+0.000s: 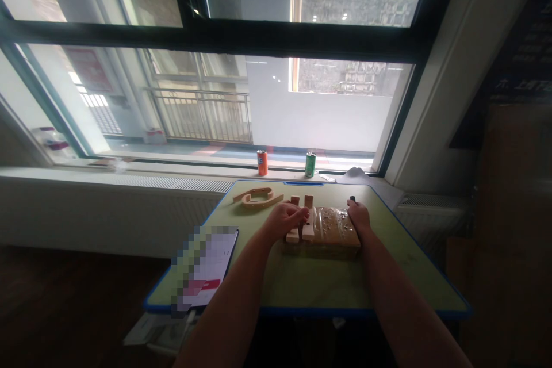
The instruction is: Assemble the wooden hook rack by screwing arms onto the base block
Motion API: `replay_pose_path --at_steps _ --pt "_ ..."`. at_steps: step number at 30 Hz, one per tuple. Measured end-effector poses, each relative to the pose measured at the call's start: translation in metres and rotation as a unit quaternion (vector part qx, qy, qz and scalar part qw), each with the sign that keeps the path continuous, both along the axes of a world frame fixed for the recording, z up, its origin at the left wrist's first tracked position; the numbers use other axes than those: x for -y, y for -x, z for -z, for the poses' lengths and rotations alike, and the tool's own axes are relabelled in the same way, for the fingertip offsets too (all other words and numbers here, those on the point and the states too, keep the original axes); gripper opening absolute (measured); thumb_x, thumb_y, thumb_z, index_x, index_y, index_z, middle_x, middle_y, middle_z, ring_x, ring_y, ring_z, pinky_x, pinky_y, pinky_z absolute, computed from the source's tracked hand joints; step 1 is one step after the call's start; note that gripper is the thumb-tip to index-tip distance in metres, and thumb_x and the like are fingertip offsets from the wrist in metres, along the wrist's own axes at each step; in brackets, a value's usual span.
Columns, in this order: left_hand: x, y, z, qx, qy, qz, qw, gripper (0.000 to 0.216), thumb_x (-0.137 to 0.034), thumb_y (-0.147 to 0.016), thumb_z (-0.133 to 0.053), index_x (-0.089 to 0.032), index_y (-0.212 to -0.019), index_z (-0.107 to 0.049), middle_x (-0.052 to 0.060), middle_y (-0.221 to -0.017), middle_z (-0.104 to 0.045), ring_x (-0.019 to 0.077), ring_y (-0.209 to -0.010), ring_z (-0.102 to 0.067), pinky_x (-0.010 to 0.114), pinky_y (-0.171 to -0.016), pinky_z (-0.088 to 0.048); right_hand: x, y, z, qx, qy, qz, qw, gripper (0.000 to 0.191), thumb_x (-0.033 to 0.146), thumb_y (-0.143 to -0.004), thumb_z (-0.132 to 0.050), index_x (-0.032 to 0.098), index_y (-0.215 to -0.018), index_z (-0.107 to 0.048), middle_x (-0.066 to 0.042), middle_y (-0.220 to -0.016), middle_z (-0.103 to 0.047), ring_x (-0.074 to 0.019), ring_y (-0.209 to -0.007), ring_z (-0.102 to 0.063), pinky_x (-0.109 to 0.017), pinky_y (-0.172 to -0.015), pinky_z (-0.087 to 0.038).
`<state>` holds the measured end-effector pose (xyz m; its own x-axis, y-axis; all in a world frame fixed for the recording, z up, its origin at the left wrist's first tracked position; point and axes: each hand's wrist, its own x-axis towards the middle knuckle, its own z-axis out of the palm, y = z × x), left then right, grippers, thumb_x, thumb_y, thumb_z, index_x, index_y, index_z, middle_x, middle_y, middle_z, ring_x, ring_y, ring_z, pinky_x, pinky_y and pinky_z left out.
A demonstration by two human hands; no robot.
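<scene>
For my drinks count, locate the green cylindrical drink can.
In the head view, the green can stands right of centre on the white windowsill, to the right of the orange drink can and beyond the blue-edged green table.

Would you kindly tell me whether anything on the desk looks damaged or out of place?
Perhaps the brown box near the middle of the desk: dark marks, maybe holes or screws (I cannot tell which), dot its shiny top, making it look battered. No spill shows.
</scene>
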<state>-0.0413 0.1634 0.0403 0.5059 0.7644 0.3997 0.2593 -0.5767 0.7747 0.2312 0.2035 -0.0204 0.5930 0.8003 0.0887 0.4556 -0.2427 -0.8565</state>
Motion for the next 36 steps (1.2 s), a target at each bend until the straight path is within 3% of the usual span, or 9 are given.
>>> replay_pose_path --at_steps 7,11,15,17,19,22,25,30,36 --pt "0.002 -0.002 -0.002 0.016 0.001 0.005 1.000 0.043 -0.045 -0.085 -0.046 -0.012 -0.077 -0.072 0.009 -0.075 -0.069 0.0164 -0.070 -0.063 0.026 -0.065 -0.046 0.001 0.000 -0.002 0.008 0.006 0.001 1.000 0.039 0.045 -0.075 -0.040 0.015 -0.081 -0.064 -0.014 -0.085 -0.068 -0.0231 -0.077 -0.061 -0.028 -0.061 -0.040" --pt "-0.002 0.005 -0.003 0.087 -0.011 -0.039 0.995 0.035 -0.037 -0.083 -0.047 -0.012 -0.075 -0.070 0.008 -0.079 -0.069 0.0163 -0.073 -0.061 0.027 -0.069 -0.046 0.000 0.000 -0.002 0.010 0.009 0.001 1.000 0.039 0.044 -0.075 -0.041 0.014 -0.082 -0.065 -0.015 -0.085 -0.068 -0.0241 -0.080 -0.061 -0.028 -0.062 -0.040" --pt "-0.022 0.021 0.004 0.115 -0.060 -0.258 0.957 0.034 -0.029 -0.082 -0.038 -0.013 -0.073 -0.067 0.009 -0.079 -0.068 0.0186 -0.074 -0.060 0.031 -0.072 -0.046 0.001 0.001 -0.002 0.010 0.008 0.004 1.000 0.040 0.045 -0.074 -0.041 0.014 -0.084 -0.066 -0.014 -0.085 -0.068 -0.0240 -0.079 -0.062 -0.029 -0.063 -0.041" --pt "-0.034 0.027 0.012 0.019 -0.107 -0.383 0.917 0.031 -0.028 -0.080 -0.042 -0.014 -0.090 -0.067 0.011 -0.097 -0.067 0.0232 -0.094 -0.058 0.036 -0.086 -0.042 0.001 0.001 -0.002 0.009 0.008 0.005 1.000 0.040 0.045 -0.074 -0.041 0.015 -0.083 -0.066 -0.014 -0.086 -0.068 -0.0238 -0.079 -0.062 -0.029 -0.063 -0.041" --pt "-0.043 0.029 0.024 -0.108 -0.126 -0.438 0.884 0.037 -0.025 -0.077 -0.047 -0.015 -0.110 -0.061 0.012 -0.121 -0.057 0.0273 -0.118 -0.044 0.041 -0.100 -0.030 0.000 0.000 -0.003 0.008 0.008 0.004 1.000 0.040 0.045 -0.074 -0.041 0.015 -0.083 -0.065 -0.014 -0.085 -0.068 -0.0238 -0.079 -0.062 -0.029 -0.063 -0.041" --pt "-0.051 0.027 0.041 -0.246 -0.083 -0.453 0.853 0.046 -0.024 -0.075 -0.051 -0.014 -0.119 -0.055 0.014 -0.132 -0.047 0.0315 -0.128 -0.029 0.047 -0.105 -0.017 0.000 0.000 -0.002 0.007 0.009 0.003 1.000 0.039 0.045 -0.074 -0.041 0.015 -0.083 -0.065 -0.014 -0.085 -0.068 -0.0235 -0.079 -0.062 -0.029 -0.063 -0.041" --pt "-0.052 0.025 0.048 -0.306 -0.068 -0.465 0.828 0.036 -0.026 -0.078 -0.047 -0.013 -0.109 -0.061 0.015 -0.118 -0.057 0.0322 -0.120 -0.039 0.050 -0.105 -0.014 -0.001 -0.001 -0.001 0.006 0.009 0.002 1.000 0.040 0.045 -0.074 -0.041 0.015 -0.083 -0.065 -0.013 -0.084 -0.068 -0.0232 -0.077 -0.061 -0.028 -0.062 -0.041" --pt "-0.050 0.029 0.043 -0.312 -0.074 -0.484 0.814 0.036 -0.032 -0.081 -0.040 -0.010 -0.098 -0.064 0.019 -0.105 -0.060 0.0319 -0.107 -0.047 0.049 -0.102 -0.019 -0.001 -0.001 0.001 0.006 0.006 -0.001 1.000 0.040 0.046 -0.073 -0.040 0.014 -0.082 -0.065 -0.013 -0.083 -0.068 -0.0231 -0.076 -0.061 -0.028 -0.061 -0.040" --pt "-0.057 0.032 0.046 -0.299 -0.022 -0.509 0.807 0.067 -0.058 -0.082 -0.026 -0.007 -0.103 -0.064 0.025 -0.124 -0.047 0.0405 -0.119 -0.034 0.053 -0.094 -0.025 0.001 -0.001 -0.001 0.007 0.008 -0.002 1.000 0.040 0.045 -0.073 -0.041 0.014 -0.082 -0.065 -0.013 -0.084 -0.068 -0.0228 -0.076 -0.061 -0.028 -0.061 -0.041"
